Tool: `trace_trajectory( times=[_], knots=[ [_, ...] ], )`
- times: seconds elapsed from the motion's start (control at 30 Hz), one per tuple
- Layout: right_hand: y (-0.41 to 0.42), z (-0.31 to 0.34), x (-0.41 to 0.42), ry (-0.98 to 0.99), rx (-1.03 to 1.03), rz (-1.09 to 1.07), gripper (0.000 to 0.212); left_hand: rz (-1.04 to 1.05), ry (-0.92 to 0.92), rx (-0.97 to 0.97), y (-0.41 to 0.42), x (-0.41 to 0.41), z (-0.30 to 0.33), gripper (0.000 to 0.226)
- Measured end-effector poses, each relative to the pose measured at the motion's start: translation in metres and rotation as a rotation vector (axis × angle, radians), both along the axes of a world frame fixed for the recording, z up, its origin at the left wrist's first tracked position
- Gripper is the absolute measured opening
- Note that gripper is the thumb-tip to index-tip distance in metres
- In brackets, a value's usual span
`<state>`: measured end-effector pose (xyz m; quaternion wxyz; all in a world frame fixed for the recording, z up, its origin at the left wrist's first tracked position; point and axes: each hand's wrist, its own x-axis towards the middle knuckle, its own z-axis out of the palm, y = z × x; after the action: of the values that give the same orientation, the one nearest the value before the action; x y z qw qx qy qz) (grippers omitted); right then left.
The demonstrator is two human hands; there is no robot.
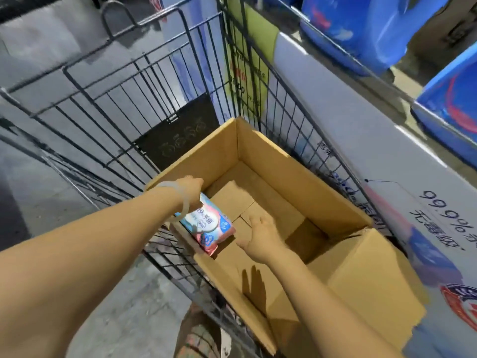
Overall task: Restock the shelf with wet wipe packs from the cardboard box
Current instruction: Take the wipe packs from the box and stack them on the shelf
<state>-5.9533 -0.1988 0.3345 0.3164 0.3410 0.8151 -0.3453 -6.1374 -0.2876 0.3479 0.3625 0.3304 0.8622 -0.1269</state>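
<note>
Left hand [189,188] grips pack [209,226] at box's [296,174] near-left wall; right hand [260,235] hovers open beside it. Lift pack straight, clear the rim, support underneath.

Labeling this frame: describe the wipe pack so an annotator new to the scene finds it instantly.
Start at the wire cart, which holds an open cardboard box. At the box's left wall, the left hand grips the wet wipe pack. It is the only printed item in the box: pink and blue with a white oval label, against bare brown cardboard.
</note>
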Motion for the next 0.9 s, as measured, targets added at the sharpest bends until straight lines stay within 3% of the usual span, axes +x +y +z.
trace_trajectory(
  times=[0.13,0.2,0.27,0.3,0.33,0.4,0.43,0.53,0.63,0.7,0.77,0.8,0.9],
  knots=[
    [-0.009,-0.048,-0.028,-0.029,-0.144,-0.213,0.058,0.001,-0.144,-0.172,0.010,-0.026,-0.068,0.046],
    [-0.014,-0.074,-0.038,-0.045,-0.205,-0.319,0.069,0.028,-0.196,-0.261,0.003,-0.041,-0.128,0.059],
    [-0.017,-0.095,-0.044,-0.044,-0.290,-0.442,0.077,0.088,-0.225,-0.285,0.002,-0.046,-0.163,0.059],
    [-0.017,-0.105,-0.047,-0.056,-0.347,-0.527,0.075,0.219,-0.248,-0.229,0.006,-0.043,-0.149,0.055],
    [-0.018,-0.118,-0.049,-0.054,-0.418,-0.622,0.065,0.331,-0.262,-0.160,0.005,-0.041,-0.156,0.059],
    [-0.025,-0.130,-0.051,-0.043,-0.577,-0.817,0.024,0.371,-0.313,-0.139,0.004,-0.036,-0.153,0.084],
    [-0.029,-0.138,-0.051,-0.029,-0.679,-0.910,0.017,0.382,-0.317,-0.135,0.001,-0.038,-0.165,0.097],
    [-0.046,-0.167,-0.061,0.057,-0.866,-1.185,0.060,0.421,-0.298,-0.162,0.000,-0.039,-0.173,0.108],
    [-0.061,-0.208,-0.058,0.121,-0.832,-1.353,0.103,0.460,-0.286,-0.152,-0.003,-0.038,-0.179,0.108],
    [-0.058,-0.200,-0.052,0.146,-0.807,-1.462,0.094,0.526,-0.331,-0.136,-0.001,-0.037,-0.185,0.105],
    [-0.052,-0.185,-0.041,0.163,-0.818,-1.505,0.057,0.533,-0.381,-0.109,0.005,-0.032,-0.185,0.098],
    [-0.049,-0.183,-0.032,0.159,-0.827,-1.531,0.048,0.499,-0.385,-0.117,0.009,-0.027,-0.183,0.093],
    [-0.036,-0.174,-0.009,0.166,-0.746,-1.607,0.060,0.383,-0.323,-0.067,0.025,-0.004,-0.169,0.084]
  ],
)
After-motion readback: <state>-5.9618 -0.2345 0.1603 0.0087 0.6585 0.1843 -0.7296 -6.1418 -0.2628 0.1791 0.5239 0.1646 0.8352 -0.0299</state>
